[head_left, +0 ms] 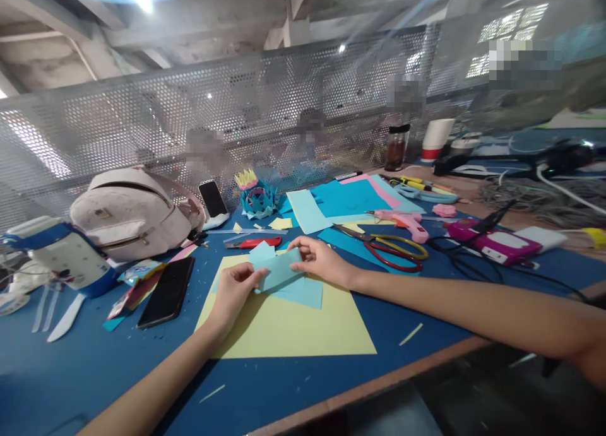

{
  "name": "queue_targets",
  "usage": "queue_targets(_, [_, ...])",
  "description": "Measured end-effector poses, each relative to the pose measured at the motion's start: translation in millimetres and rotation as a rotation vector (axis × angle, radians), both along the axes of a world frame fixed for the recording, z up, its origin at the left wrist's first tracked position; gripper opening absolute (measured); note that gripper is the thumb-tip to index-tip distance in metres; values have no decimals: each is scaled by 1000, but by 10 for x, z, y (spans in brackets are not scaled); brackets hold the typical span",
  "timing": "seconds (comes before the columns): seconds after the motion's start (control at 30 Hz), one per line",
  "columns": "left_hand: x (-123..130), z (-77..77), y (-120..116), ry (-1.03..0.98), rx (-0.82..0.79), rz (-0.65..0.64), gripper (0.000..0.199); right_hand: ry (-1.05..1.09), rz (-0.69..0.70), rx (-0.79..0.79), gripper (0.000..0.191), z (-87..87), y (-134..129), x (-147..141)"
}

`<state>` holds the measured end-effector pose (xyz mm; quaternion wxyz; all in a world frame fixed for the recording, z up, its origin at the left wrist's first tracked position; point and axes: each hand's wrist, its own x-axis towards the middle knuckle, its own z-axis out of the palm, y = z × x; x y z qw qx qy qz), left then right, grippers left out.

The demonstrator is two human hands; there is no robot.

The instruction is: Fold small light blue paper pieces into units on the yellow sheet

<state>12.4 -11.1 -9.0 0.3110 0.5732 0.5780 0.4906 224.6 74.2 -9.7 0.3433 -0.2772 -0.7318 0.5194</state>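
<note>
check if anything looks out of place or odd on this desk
Nothing looks spilled or broken. Only minor clutter stands out: two thin pale slivers lie loose on the blue tabletop, stray beyond the large yellow sheet, and the grey wires at far right sit in an untidy tangle.

The left hand [235, 289] and the right hand [322, 264] are ungloved, with slim fingers [305, 249]; the nails are too small to make out in detail. The left wrist [216, 327] and right wrist [354, 278] are bare and narrow, the left forearm [165, 371] slender and uncovered, the right forearm [449, 305] likewise sleeveless, widening toward the elbow [584, 341]
</note>
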Motion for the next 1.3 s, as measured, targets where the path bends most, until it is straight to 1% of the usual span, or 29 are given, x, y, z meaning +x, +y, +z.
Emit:
queue_targets(0.37, [-1, 11, -10, 30, 5, -16, 48, 14, -5, -17, 51, 12, 13, 4])
queue_targets(0.5, [-17, 1, 3, 57, 26, -23, 46, 26, -19, -45, 53, 12, 27, 0])
queue_targets(0.6, [-49, -12, 20, 80, 59, -7, 44, 36, -25, -84, 51, 4, 47, 0])
queue_targets(0.8, [-145, -38, 74, 103, 136, 54, 39, 21, -108, -152, 47, -4, 86, 15])
queue_targets(1.0, [-127, -1, 81, 91, 174, 74, 37, 18, -158, -140, 42, 61, 105, 3])
queue_targets(1.13, [-150, -27, 142, 83, 167, 86, 37, 4, -152, -143, 40, 89, 154, -13])
queue_targets(1.3, [-236, -88, 256, 85, 137, 88, 40, -28, -103, -202, 42, 54, 227, -19])
